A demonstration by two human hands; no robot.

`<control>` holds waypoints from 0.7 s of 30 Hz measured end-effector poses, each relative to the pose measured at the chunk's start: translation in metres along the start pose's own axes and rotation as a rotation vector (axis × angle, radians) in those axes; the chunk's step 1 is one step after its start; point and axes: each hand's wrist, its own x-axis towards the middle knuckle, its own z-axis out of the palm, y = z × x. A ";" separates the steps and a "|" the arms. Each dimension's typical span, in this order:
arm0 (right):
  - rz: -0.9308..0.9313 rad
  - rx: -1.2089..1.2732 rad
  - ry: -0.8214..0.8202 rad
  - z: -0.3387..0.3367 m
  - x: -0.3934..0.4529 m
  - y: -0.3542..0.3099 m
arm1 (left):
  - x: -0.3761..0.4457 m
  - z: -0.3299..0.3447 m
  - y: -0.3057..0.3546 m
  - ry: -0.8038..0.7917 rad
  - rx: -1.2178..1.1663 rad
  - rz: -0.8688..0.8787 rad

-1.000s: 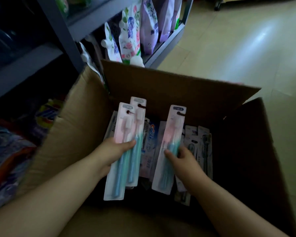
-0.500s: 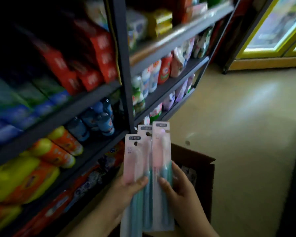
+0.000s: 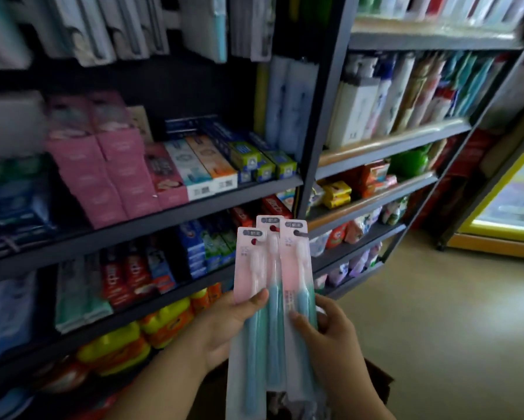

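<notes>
Dim overall. Brightest glow comes from the yellow-framed glass door (image 3: 515, 207) at right, sheening the beige floor (image 3: 436, 313). Dark metal shelves (image 3: 151, 221) at left sink into shadow and motion blur, uprights bowing toward the edges. Pink-and-teal carded toothbrush packs (image 3: 271, 268) at lower centre look sharpest.

**What the view hides or blurs**

The three toothbrush packs (image 3: 271, 283) run off the bottom edge, and the print on their header cards is too small to read. Behind them, the fingers of the left hand (image 3: 224, 325) and most of those of the right hand (image 3: 330, 331) are hidden. The cardboard box (image 3: 378, 386) shows only a corner. The boxes at the shelves' left end (image 3: 12, 125) are blurred, and the top edge cuts off the hanging packs (image 3: 103, 25).
</notes>
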 end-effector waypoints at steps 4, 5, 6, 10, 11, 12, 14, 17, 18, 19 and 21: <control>-0.099 -0.031 -0.031 0.011 -0.010 -0.015 | -0.033 -0.007 0.008 0.074 0.014 0.069; -0.114 -0.036 -0.033 0.013 -0.011 -0.018 | -0.038 -0.009 0.008 0.109 0.022 0.086; -0.126 -0.035 -0.043 0.015 -0.013 -0.022 | -0.043 -0.010 0.009 0.128 0.022 0.104; -0.197 -0.071 -0.082 0.024 -0.011 -0.042 | -0.059 -0.013 0.022 0.193 -0.006 0.175; -0.213 -0.081 -0.095 0.027 -0.010 -0.050 | -0.062 -0.015 0.028 0.208 -0.011 0.206; -0.231 -0.085 -0.113 0.030 -0.008 -0.059 | -0.064 -0.016 0.035 0.217 -0.022 0.241; -0.266 -0.081 -0.152 0.039 -0.003 -0.078 | -0.070 -0.019 0.051 0.217 -0.042 0.323; -0.328 -0.060 -0.183 0.053 0.004 -0.112 | -0.078 -0.023 0.081 0.196 -0.026 0.449; -0.352 -0.053 -0.189 0.059 0.006 -0.123 | -0.080 -0.024 0.092 0.196 -0.022 0.485; -0.373 -0.053 -0.195 0.064 0.010 -0.134 | -0.083 -0.025 0.103 0.199 -0.021 0.516; -0.414 -0.051 -0.204 0.075 0.018 -0.156 | -0.085 -0.031 0.127 0.196 -0.040 0.563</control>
